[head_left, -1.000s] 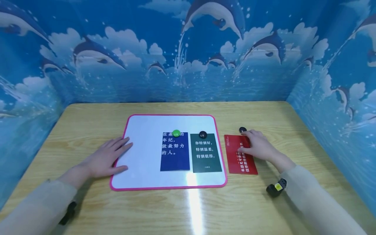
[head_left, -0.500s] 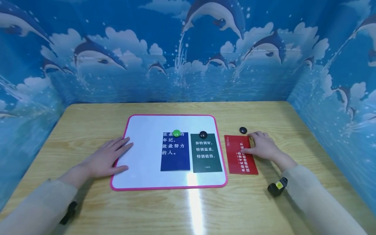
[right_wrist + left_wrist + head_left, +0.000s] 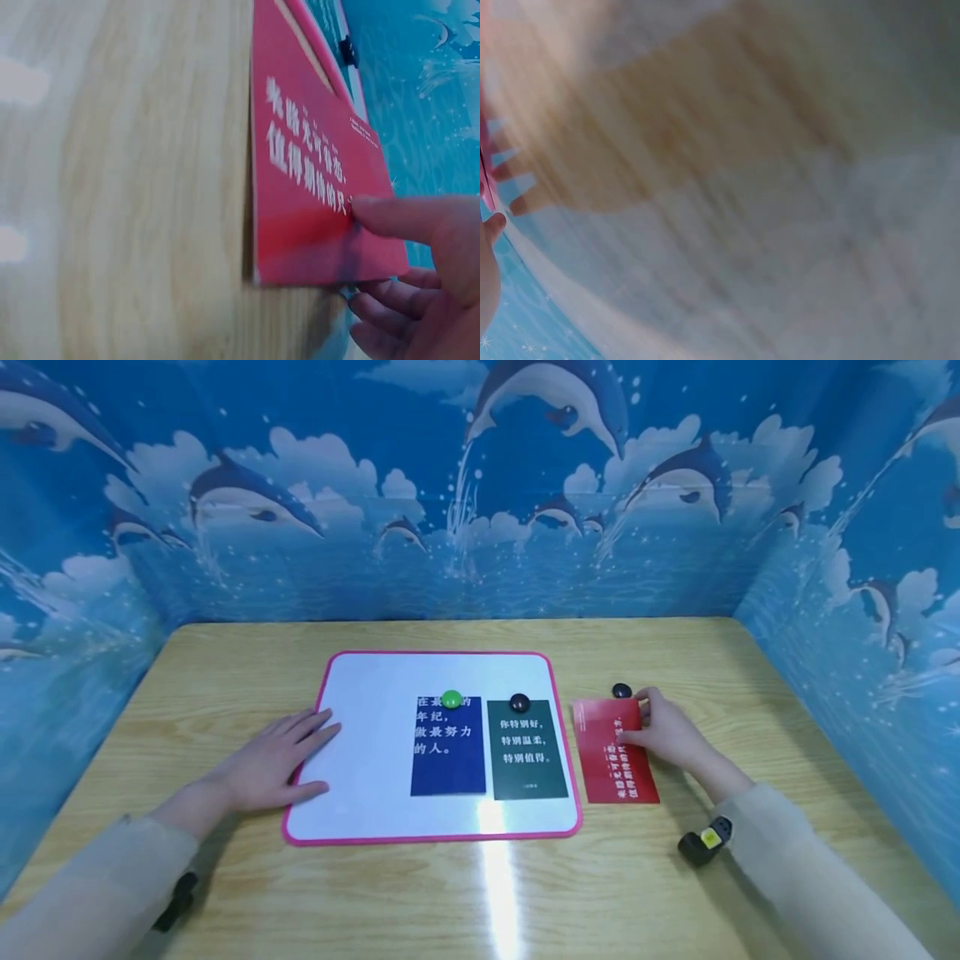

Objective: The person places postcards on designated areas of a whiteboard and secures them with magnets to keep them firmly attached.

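Note:
My right hand (image 3: pixel 671 735) pinches a red card (image 3: pixel 596 760) with white lettering, right of the whiteboard. In the right wrist view the thumb (image 3: pixel 394 217) lies on top of the card (image 3: pixel 300 240) and the fingers reach under its edge. The card's far end is tipped up slightly. My left hand (image 3: pixel 262 768) lies with spread fingers on the left edge of the pink-rimmed whiteboard (image 3: pixel 360 752). On the board are a blue card (image 3: pixel 448 777) under a green round magnet (image 3: pixel 452 699) and a dark green card (image 3: pixel 528 783) under a black round magnet (image 3: pixel 520 702).
Just beyond the red card, a loose black magnet (image 3: pixel 622 691) sits on the wooden table (image 3: pixel 405 893). Blue dolphin-print curtains (image 3: pixel 450 568) close off the back and both sides. Each wrist carries a small black camera (image 3: pixel 699 848).
My right hand has drawn back from the loose magnet to the red card's right edge and now pinches it, raising the card's far end slightly. The left hand has stayed put.

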The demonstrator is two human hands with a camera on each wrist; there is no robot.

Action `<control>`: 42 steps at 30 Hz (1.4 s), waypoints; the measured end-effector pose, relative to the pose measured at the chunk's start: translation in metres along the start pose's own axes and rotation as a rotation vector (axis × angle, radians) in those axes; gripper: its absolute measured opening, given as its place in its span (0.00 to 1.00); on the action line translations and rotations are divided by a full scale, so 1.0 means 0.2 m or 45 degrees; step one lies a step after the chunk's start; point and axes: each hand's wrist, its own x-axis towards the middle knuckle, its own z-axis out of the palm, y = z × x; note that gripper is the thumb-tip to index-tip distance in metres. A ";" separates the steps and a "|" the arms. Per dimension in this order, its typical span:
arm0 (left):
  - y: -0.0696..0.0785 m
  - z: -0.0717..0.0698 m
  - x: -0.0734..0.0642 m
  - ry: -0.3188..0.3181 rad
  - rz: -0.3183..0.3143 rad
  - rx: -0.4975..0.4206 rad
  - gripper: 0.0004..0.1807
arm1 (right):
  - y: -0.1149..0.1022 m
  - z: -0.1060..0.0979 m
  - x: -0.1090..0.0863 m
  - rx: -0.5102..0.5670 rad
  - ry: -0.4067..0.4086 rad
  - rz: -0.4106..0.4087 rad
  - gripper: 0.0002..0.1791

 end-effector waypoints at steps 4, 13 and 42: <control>0.00 -0.01 0.00 -0.006 -0.005 -0.005 0.46 | -0.02 -0.01 0.00 0.084 0.020 0.050 0.38; 0.00 -0.01 0.01 -0.018 -0.006 0.001 0.47 | 0.01 -0.06 0.00 0.283 -0.013 0.049 0.31; 0.01 0.00 -0.01 -0.026 -0.013 -0.010 0.46 | 0.04 -0.15 0.02 0.908 -0.247 0.050 0.37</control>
